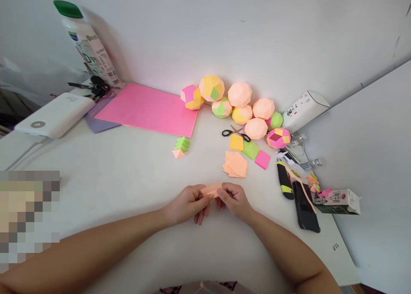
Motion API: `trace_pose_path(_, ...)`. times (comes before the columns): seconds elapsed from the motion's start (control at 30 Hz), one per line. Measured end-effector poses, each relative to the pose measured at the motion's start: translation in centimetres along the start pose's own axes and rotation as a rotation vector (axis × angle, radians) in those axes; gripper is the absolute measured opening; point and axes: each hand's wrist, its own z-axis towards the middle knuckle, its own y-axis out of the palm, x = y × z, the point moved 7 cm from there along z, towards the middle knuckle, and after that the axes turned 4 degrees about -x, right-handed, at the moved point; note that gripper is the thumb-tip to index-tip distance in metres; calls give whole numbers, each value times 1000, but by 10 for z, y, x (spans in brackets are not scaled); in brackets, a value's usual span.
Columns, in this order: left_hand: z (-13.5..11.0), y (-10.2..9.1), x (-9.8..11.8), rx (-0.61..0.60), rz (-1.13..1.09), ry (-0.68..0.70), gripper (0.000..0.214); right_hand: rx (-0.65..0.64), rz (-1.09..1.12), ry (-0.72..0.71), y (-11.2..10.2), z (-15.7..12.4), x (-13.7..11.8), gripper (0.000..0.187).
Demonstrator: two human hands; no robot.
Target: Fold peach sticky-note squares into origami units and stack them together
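Observation:
My left hand (189, 203) and my right hand (233, 200) meet above the white table (112, 174), both pinching a small folded piece of peach paper (212, 188) between the fingertips. Just beyond them lies a stack of peach paper squares (236, 164). Small yellow (236, 142), green (251, 149) and pink (263, 159) paper pads lie behind that stack. A few folded green and peach paper units (181, 147) sit to the left of the stack.
Several paper polyhedron balls (239, 94) line the wall, with scissors (236, 133) in front. A pink sheet (150, 109), power bank (56, 114), keys and a green-capped bottle (86, 41) stand at left. A phone (305, 206), highlighter (284, 179), carton (337, 201) and white box (305, 110) crowd the right edge.

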Motion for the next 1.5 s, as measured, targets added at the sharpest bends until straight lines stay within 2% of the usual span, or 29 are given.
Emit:
trace_pose_path(0.2, 0, -1, -2, 15, -10, 3, 33, -80, -3, -10, 6, 1, -2, 19)
trace_pose_path(0.4, 0, 1, -5, -17, 38, 26, 28, -61, -31, -26, 4, 0, 3, 7)
trace_pose_path(0.53, 0, 1, -4, -41, 67, 23, 32, -58, 40, -31, 2, -1, 5, 5)
trace_pose_path(0.67, 0, 0, -3, -45, -10, -1, 34, -52, 165, -68, -3, 0, 4, 13)
trace_pose_path(0.8, 0, -1, -1, -27, -35, -4, 34, 29, 307, -102, -11, 2, 5, 23)
trace_pose_path(1.07, 1, 0, -6, 1, -29, 9, 28, -108, 8, -50, 7, 0, 2, 24)
trace_pose_path(1.37, 1, 2, -6, -7, -34, 48, 14, -55, 133, 14, 1, 1, 7, 25)
trace_pose_path(1.5, 1, 0, -7, 26, -79, 25, 14, -12, 171, 14, -3, 1, 8, 25)
